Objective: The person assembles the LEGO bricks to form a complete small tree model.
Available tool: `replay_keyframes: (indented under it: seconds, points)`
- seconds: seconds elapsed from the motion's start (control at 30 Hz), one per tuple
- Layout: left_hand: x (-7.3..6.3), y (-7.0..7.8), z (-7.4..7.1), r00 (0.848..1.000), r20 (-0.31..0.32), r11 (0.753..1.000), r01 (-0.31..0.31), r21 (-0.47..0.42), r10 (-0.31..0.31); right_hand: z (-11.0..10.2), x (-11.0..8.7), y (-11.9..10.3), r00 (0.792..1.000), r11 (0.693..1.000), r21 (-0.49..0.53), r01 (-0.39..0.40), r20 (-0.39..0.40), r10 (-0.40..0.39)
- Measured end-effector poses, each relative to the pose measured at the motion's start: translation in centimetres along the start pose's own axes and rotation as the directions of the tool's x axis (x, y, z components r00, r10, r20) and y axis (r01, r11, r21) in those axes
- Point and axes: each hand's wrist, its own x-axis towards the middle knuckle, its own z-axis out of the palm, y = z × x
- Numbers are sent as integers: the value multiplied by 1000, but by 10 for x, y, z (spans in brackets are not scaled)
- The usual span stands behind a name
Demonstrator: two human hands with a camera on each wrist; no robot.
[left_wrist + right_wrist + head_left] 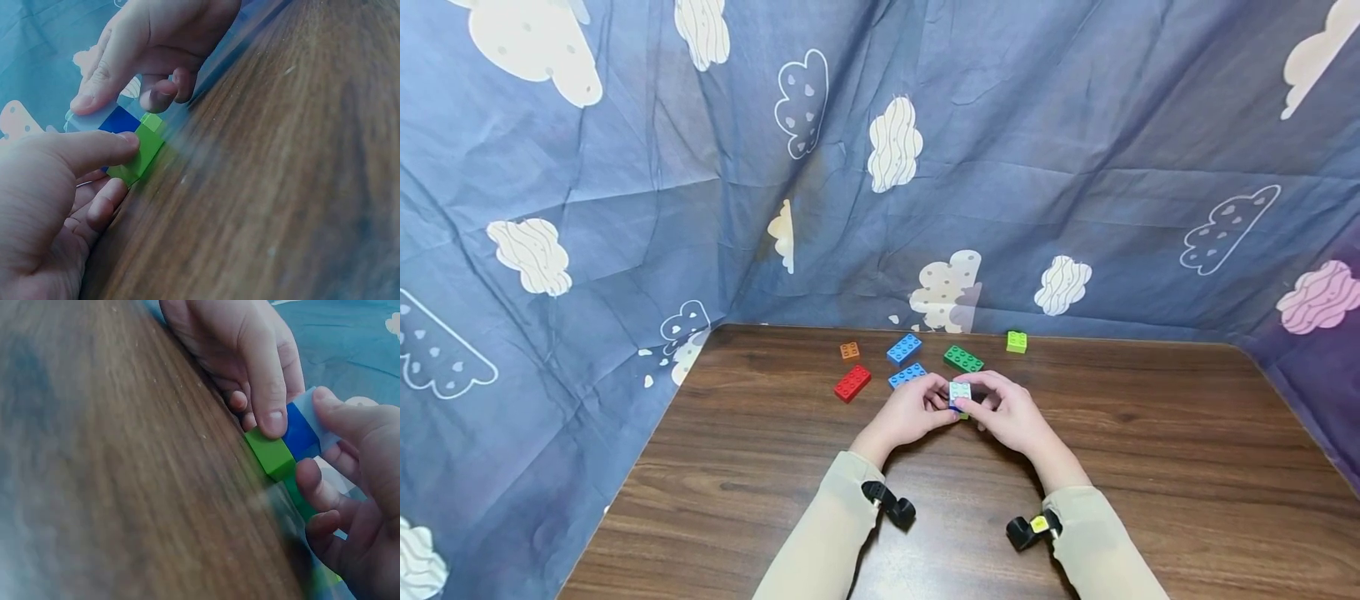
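Both hands meet on a short stack of toy building bricks near the middle of the table. At its bottom is a lime green brick, with a dark blue brick above it and a pale blue brick on top. My left hand grips the lower part, its thumb lying across the green and dark blue bricks in the left wrist view. The right hand pinches the pale blue brick from the other side, thumb against it. Fingers hide part of the stack.
Behind the hands lie loose bricks: a red one, a small orange one, two blue ones, and a dark green one. Farther right stands another lime green brick. A cloud-patterned cloth hangs along the table's back edge.
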Motion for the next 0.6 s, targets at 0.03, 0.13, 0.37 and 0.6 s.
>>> replay_keyframes:
  seconds: [0.03, 0.13, 0.37, 0.6]
  points:
    - [0, 0, 0, 1000, -1, 1000, 0, 2, 0, 1, 0, -1, 1000, 1000, 12, -5, 1, 5]
    - [-1, 0, -1, 1000, 1, 1000, -1, 4, 1, 3, 0, 0, 1000, 999, 46, -4, 2, 4]
    - [-1, -2, -1, 1000, 7, 1000, 6, -8, -6, 5, -2, 4, 1000, 992, 122, 16, 8, -17]
    - [0, -1, 0, 1000, 10, 1000, 3, -8, -3, 3, -2, 10, 1000, 988, 156, -21, 17, 19]
